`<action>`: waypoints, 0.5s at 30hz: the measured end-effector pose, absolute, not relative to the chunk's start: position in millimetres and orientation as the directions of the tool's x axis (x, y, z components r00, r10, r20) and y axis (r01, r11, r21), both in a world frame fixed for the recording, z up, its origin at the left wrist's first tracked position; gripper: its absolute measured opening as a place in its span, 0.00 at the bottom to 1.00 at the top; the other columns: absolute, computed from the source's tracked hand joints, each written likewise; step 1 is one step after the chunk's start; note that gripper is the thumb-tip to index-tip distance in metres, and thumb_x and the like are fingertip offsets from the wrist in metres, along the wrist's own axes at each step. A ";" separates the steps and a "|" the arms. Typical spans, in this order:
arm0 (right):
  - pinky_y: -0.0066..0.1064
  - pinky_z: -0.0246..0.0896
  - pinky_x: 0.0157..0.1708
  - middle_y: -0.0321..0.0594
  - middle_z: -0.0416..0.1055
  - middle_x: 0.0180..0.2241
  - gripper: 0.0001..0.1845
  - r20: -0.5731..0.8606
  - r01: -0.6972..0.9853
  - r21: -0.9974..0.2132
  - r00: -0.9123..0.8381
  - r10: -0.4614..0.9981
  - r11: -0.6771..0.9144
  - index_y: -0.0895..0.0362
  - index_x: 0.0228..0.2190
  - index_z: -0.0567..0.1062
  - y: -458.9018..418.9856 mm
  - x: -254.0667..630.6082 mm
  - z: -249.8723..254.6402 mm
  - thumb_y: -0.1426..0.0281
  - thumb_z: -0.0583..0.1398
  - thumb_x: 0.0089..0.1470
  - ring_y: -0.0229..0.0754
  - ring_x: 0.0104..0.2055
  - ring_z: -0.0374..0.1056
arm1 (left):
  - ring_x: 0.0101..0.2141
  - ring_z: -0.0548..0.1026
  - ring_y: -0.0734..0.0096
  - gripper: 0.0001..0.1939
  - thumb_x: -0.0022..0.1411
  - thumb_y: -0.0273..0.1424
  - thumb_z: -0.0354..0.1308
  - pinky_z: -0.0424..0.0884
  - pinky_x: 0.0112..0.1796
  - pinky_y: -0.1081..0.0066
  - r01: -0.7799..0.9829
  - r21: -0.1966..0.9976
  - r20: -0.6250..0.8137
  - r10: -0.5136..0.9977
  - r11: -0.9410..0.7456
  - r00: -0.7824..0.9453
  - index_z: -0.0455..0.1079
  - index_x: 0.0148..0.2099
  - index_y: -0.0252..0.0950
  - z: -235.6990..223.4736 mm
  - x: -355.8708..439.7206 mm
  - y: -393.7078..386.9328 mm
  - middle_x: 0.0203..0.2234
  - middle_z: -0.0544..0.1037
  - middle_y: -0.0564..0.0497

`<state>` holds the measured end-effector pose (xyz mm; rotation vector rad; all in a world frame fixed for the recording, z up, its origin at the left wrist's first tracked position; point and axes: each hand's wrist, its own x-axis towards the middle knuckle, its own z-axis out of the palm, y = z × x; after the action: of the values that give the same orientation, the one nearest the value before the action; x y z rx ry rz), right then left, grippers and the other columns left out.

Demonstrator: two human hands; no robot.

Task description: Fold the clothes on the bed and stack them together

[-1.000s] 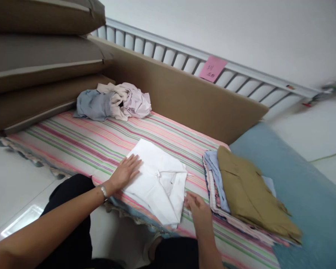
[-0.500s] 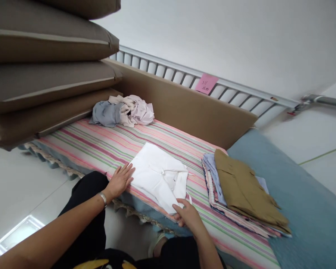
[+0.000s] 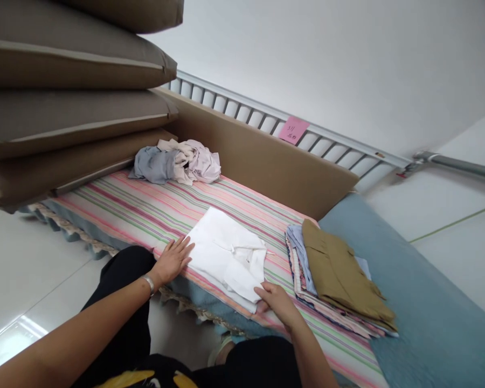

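A folded white shirt (image 3: 226, 256) lies on the striped sheet (image 3: 145, 210) near the bed's front edge. My left hand (image 3: 172, 261), with a bracelet at the wrist, lies flat with fingers spread on the shirt's left edge. My right hand (image 3: 275, 302) is at the shirt's lower right corner, fingers curled at the cloth's edge; whether they grip it I cannot tell. Right of the shirt is a stack of folded clothes (image 3: 335, 275) topped by an olive-brown garment.
A heap of crumpled grey and pale pink clothes (image 3: 175, 161) lies at the back left. Brown cushions (image 3: 64, 97) are stacked at the left. A brown board (image 3: 267, 161) and white railing with a pink note (image 3: 293, 131) line the back. A blue blanket (image 3: 420, 312) covers the right.
My right hand moved from beside the shirt to its lower right corner, and the shirt's right side now looks tucked in narrower. My left hand stayed on the left edge. The camera view shifted.
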<state>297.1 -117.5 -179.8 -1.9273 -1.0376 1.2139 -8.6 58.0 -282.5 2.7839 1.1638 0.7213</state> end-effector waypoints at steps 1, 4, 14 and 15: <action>0.28 0.62 0.26 0.31 0.70 0.20 0.18 -0.392 0.259 -0.848 0.284 0.875 -0.463 0.56 0.22 0.69 -119.8 297.6 -181.9 0.54 0.63 0.39 0.38 0.22 0.68 | 0.62 0.53 0.59 0.24 0.68 0.40 0.43 0.52 0.59 0.53 0.658 0.210 0.410 0.676 -0.723 0.612 0.57 0.63 0.42 -283.0 -9.1 58.3 0.62 0.58 0.46; 0.31 0.65 0.35 0.34 0.71 0.24 0.21 -0.322 0.170 -0.902 0.347 0.881 -0.396 0.57 0.23 0.71 -129.5 290.6 -196.8 0.51 0.62 0.38 0.40 0.30 0.69 | 0.62 0.54 0.59 0.24 0.67 0.41 0.43 0.53 0.58 0.52 0.645 0.209 0.423 0.663 -0.735 0.618 0.57 0.63 0.43 -284.9 -10.2 59.7 0.62 0.58 0.47; 0.30 0.64 0.29 0.35 0.71 0.23 0.25 -0.308 0.006 -0.933 0.500 0.809 -0.359 0.57 0.27 0.71 -141.7 274.5 -231.4 0.49 0.63 0.36 0.39 0.27 0.68 | 0.62 0.54 0.60 0.24 0.67 0.41 0.43 0.52 0.58 0.54 0.636 0.186 0.453 0.640 -0.749 0.620 0.57 0.63 0.44 -292.6 -10.3 65.1 0.62 0.57 0.48; 0.29 0.63 0.26 0.35 0.71 0.22 0.24 -0.326 0.009 -0.922 0.517 0.791 -0.386 0.57 0.27 0.72 -142.5 275.7 -232.0 0.50 0.63 0.35 0.39 0.24 0.68 | 0.62 0.54 0.60 0.24 0.67 0.41 0.43 0.52 0.58 0.54 0.639 0.185 0.455 0.641 -0.747 0.618 0.57 0.63 0.44 -292.8 -10.1 65.0 0.62 0.58 0.48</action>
<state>275.7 -142.5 -232.0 -1.7720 -0.6719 0.9921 -10.1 65.0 -292.8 2.8215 1.1164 0.7958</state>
